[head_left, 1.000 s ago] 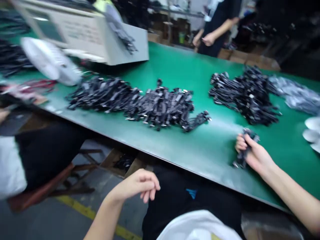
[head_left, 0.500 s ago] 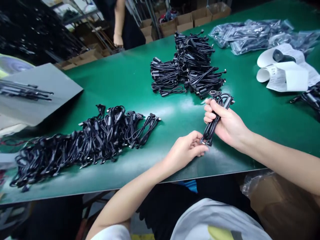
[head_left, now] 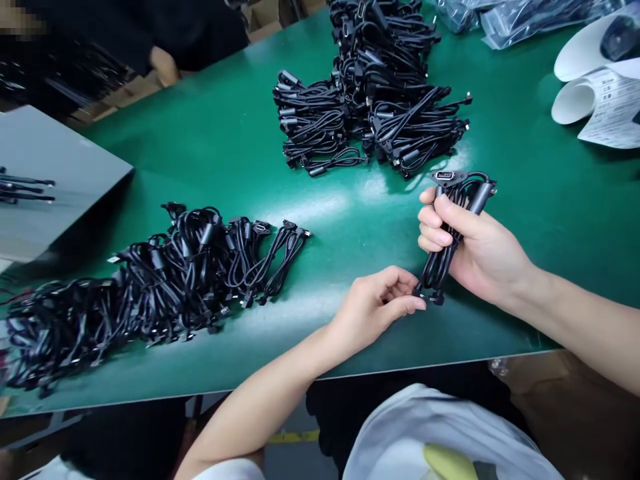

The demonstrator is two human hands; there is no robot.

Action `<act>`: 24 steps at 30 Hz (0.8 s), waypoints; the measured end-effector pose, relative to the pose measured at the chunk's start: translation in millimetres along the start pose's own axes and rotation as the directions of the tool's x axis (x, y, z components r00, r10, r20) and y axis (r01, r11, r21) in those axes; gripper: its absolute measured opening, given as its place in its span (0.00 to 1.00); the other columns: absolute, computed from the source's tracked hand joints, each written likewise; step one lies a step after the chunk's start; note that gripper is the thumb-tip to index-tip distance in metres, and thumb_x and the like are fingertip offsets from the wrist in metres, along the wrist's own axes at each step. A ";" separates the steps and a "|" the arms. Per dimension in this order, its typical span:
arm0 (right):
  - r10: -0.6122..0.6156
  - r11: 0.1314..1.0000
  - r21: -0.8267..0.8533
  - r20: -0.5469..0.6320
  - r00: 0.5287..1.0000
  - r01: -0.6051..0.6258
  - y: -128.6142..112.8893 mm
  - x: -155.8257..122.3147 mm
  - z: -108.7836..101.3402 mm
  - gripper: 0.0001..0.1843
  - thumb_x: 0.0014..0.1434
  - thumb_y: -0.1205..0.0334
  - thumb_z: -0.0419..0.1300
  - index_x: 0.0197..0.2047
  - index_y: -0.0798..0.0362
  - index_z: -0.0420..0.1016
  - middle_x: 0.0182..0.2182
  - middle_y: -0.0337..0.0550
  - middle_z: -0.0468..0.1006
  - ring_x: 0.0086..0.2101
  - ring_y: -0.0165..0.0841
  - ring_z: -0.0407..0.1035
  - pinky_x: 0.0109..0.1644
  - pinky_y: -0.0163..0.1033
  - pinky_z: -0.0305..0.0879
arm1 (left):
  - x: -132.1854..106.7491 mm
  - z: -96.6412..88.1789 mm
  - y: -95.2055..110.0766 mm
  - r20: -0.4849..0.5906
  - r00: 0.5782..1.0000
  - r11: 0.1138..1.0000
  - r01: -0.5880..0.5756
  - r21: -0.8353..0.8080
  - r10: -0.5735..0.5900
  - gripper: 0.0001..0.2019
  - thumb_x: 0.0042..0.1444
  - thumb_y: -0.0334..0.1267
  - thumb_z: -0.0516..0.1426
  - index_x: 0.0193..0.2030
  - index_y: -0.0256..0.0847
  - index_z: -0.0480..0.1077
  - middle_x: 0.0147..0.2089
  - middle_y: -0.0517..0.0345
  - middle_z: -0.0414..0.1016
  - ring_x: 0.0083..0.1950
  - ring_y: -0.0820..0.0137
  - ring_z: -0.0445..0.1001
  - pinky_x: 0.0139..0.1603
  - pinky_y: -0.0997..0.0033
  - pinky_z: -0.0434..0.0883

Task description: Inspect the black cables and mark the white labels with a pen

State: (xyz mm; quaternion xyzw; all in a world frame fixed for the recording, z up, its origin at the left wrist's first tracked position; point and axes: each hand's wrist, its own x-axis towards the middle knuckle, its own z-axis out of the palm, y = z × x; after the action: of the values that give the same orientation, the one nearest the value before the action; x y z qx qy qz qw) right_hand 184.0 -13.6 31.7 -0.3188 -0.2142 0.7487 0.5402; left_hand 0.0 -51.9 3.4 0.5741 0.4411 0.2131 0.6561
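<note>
Over the green table's point(head_left: 200, 133) near side, a worker's right hand point(head_left: 480, 250) grips a cable bundle point(head_left: 440, 265) in closed fingers; the left hand point(head_left: 373, 303) curls at its plugs point(head_left: 437, 298), any pinch unclear. Another cable heap point(head_left: 380, 73) lies toward the table's far edge.

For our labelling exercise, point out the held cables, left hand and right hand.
Held cables point(head_left: 440, 261): head view, lower coils.
Left hand point(head_left: 369, 304): head view, thumb base.
Right hand point(head_left: 484, 252): head view, thumb base.

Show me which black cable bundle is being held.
The bundle gripped in the person's right hand; the left pile and far pile lie on the green table.
</note>
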 end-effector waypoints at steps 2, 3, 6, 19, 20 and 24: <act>0.010 1.000 -0.007 0.006 1.000 -0.010 -1.1 -2.5 2.3 0.07 0.62 0.60 0.67 0.38 0.53 0.74 0.26 0.32 0.61 0.21 0.21 0.52 0.26 0.30 0.55 | -1.4 -0.1 1.2 0.023 1.000 1.000 0.000 -0.031 0.001 0.10 0.59 0.42 0.62 0.41 0.37 0.72 0.31 0.60 0.75 0.32 0.76 0.73 0.37 0.76 0.72; 0.016 1.000 -0.012 0.006 1.000 -0.016 -3.0 -3.8 3.3 0.07 0.62 0.59 0.67 0.37 0.52 0.74 0.25 0.31 0.60 0.20 0.22 0.50 0.25 0.30 0.54 | -2.0 0.0 2.1 0.044 0.999 0.997 0.009 -0.079 -0.005 0.10 0.61 0.42 0.61 0.42 0.37 0.72 0.33 0.59 0.77 0.33 0.75 0.75 0.38 0.75 0.73; 0.030 0.999 -0.019 -0.005 1.000 -0.030 -10.1 -6.9 4.4 0.10 0.64 0.55 0.64 0.34 0.50 0.72 0.21 0.29 0.54 0.17 0.22 0.42 0.21 0.31 0.47 | -2.8 2.0 5.1 0.119 0.992 0.963 0.075 -0.259 -0.045 0.12 0.60 0.43 0.61 0.44 0.35 0.73 0.37 0.54 0.80 0.34 0.73 0.78 0.37 0.74 0.74; 0.115 0.978 0.166 0.069 0.991 -0.125 -10.9 -3.2 -1.5 0.12 0.67 0.57 0.62 0.33 0.54 0.71 0.18 0.25 0.50 0.15 0.20 0.37 0.17 0.25 0.44 | -4.8 12.6 6.9 0.194 0.979 0.891 0.142 -0.430 -0.063 0.13 0.58 0.42 0.63 0.41 0.33 0.72 0.35 0.53 0.81 0.32 0.73 0.78 0.34 0.75 0.74; 0.113 0.977 0.172 0.077 0.991 -0.125 -10.9 -3.3 -1.5 0.12 0.67 0.57 0.62 0.33 0.54 0.71 0.18 0.25 0.50 0.15 0.20 0.37 0.16 0.25 0.44 | -4.8 12.8 6.6 0.192 0.979 0.891 0.140 -0.432 -0.061 0.13 0.58 0.42 0.63 0.41 0.33 0.72 0.36 0.53 0.81 0.32 0.73 0.78 0.34 0.75 0.74; 0.096 0.982 0.156 0.092 0.991 -0.110 -10.4 -3.1 -2.0 0.11 0.66 0.58 0.62 0.34 0.53 0.71 0.17 0.25 0.51 0.15 0.19 0.38 0.16 0.25 0.43 | -4.4 13.2 3.7 0.195 0.979 0.888 0.136 -0.440 -0.054 0.13 0.59 0.42 0.63 0.42 0.33 0.72 0.37 0.52 0.81 0.33 0.73 0.79 0.35 0.76 0.75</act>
State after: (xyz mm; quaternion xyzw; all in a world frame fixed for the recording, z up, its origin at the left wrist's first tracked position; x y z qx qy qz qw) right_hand 193.1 -13.2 37.9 -0.2531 -0.1588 0.8032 0.5153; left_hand 9.5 -61.9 7.7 0.4008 0.3471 0.2251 0.8174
